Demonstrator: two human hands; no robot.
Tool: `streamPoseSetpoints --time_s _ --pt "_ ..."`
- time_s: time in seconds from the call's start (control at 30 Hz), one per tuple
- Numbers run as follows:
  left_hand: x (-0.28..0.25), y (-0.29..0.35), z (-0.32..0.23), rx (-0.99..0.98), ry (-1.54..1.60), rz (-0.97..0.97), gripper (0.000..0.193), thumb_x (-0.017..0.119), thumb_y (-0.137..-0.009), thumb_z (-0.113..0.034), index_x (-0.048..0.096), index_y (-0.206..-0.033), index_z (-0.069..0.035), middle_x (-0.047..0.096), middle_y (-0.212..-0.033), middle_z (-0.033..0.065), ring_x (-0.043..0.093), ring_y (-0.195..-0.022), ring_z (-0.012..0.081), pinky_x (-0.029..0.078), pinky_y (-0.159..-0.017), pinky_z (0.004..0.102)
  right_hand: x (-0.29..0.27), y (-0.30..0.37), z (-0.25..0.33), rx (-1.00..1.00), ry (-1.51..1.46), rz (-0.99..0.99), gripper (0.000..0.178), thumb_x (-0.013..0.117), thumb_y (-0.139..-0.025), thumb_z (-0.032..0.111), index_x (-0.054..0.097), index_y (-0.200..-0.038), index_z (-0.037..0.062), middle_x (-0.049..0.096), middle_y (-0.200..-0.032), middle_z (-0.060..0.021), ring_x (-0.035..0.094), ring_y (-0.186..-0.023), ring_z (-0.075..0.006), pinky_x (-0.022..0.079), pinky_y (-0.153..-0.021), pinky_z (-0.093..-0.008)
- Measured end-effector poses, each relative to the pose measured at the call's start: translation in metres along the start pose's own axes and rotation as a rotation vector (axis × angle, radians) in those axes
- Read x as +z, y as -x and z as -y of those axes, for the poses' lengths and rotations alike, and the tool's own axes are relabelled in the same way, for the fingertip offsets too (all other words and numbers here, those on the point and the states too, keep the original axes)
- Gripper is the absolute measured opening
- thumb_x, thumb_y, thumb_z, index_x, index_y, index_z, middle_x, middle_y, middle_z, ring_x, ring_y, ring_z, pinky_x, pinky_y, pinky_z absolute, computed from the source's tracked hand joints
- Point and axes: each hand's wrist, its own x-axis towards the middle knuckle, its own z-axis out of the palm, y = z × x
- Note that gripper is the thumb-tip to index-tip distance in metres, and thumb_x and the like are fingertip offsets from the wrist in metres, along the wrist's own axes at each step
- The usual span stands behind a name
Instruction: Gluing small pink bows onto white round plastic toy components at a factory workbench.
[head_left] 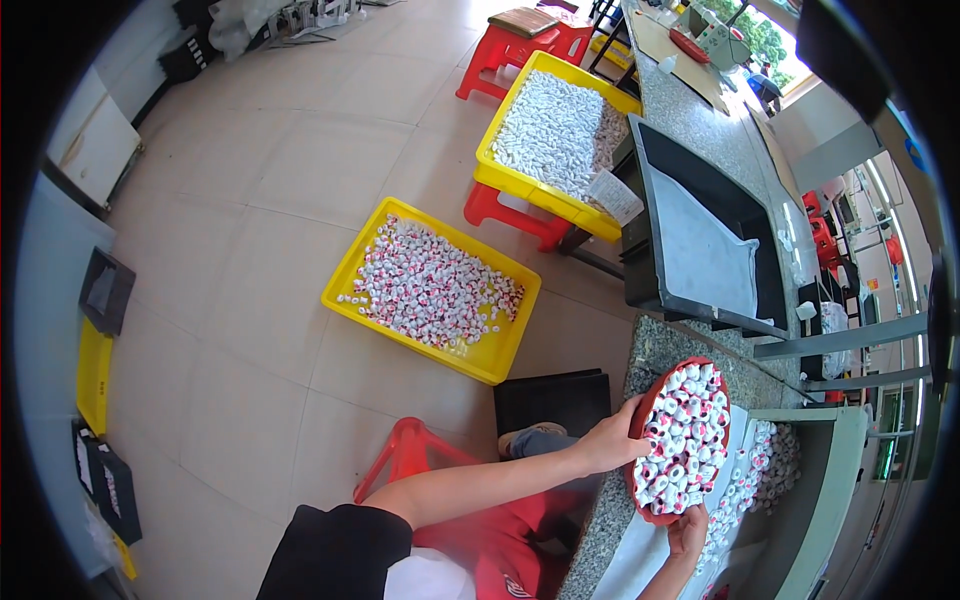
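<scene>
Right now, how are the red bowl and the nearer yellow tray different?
The red bowl is rounded; the nearer yellow tray is rectangular. The left hand and right hand hold the bowl; no hand touches the tray. The bowl is full; the tray has bare patches. Both hold small white pieces with red marks.

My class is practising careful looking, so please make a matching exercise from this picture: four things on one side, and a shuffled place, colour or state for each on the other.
Things:
1. Bowl
2. Nearer tray
3. Farther tray
4. Bin

Descriptions:
A. Yellow, above a red stool
B. Black, with a grey sheet inside
C. Red, held in both hands
D. Yellow, part of its base bare

Pairs: 1-C, 2-D, 3-A, 4-B
</scene>
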Motion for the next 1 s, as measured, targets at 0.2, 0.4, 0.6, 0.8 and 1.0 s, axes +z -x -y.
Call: streamPoseSetpoints --time_s 0.2,0.4,0.6,0.8,1.0 --pt "-0.001 0.0 0.0 0.006 -0.007 0.002 0.078 0.059 -0.066 -0.022 0.021 -0.131 0.001 0.05 -0.114 0.0234 0.051 -0.106 0.0307 0.038 -0.09 0.0331 0.006 0.003 0.002 -0.022 0.017 0.015 0.047 0.037 -0.072 0.001 0.041 -0.119 -0.0032 0.053 -0.113 -0.0129 0.056 -0.098 -0.025 0.05 -0.078 -0.0369" --pt "-0.004 0.002 -0.001 0.008 0.009 0.002 0.078 0.058 -0.067 -0.02 0.021 -0.132 0.0 0.049 -0.116 0.0229 0.05 -0.107 0.0297 0.037 -0.091 0.033 0.014 0.007 0.004 -0.033 0.026 0.032 0.046 0.036 -0.073 0.0 0.04 -0.119 -0.0045 0.052 -0.115 -0.0142 0.056 -0.1 -0.025 0.049 -0.079 -0.0356" --pt "0.006 -0.011 0.007 0.128 0.08 0.112 0.075 0.056 -0.068 -0.014 0.021 -0.132 -0.001 0.046 -0.12 0.0195 0.045 -0.113 0.0254 0.034 -0.094 0.0318 0.012 0.011 0.003 -0.16 0.1 0.02 0.04 0.043 -0.076 0.004 0.047 -0.115 -0.0037 0.058 -0.102 -0.0101 0.06 -0.084 -0.0172 0.049 -0.068 -0.0284" --pt "0.001 0.007 -0.026 0.04 0.243 0.193 0.075 0.051 -0.069 0.0 0.015 -0.135 -0.002 0.04 -0.125 0.0106 0.04 -0.115 0.0181 0.032 -0.097 0.0298 0.013 0.025 0.02 -0.226 0.158 -0.068 0.032 0.048 -0.076 0.006 0.055 -0.106 -0.003 0.061 -0.089 -0.0054 0.059 -0.071 -0.0112 0.048 -0.058 -0.0226" --pt "0.033 0.007 -0.093 -0.042 0.336 0.319 0.068 0.055 -0.074 -0.006 0.02 -0.132 -0.001 0.043 -0.121 0.0113 0.046 -0.11 0.019 0.041 -0.089 0.0321 -0.004 0.054 0.096 -0.323 0.32 -0.143 0.023 0.049 -0.074 0.006 0.061 -0.092 -0.0035 0.062 -0.078 -0.0041 0.059 -0.067 -0.0101 0.046 -0.056 -0.0212"
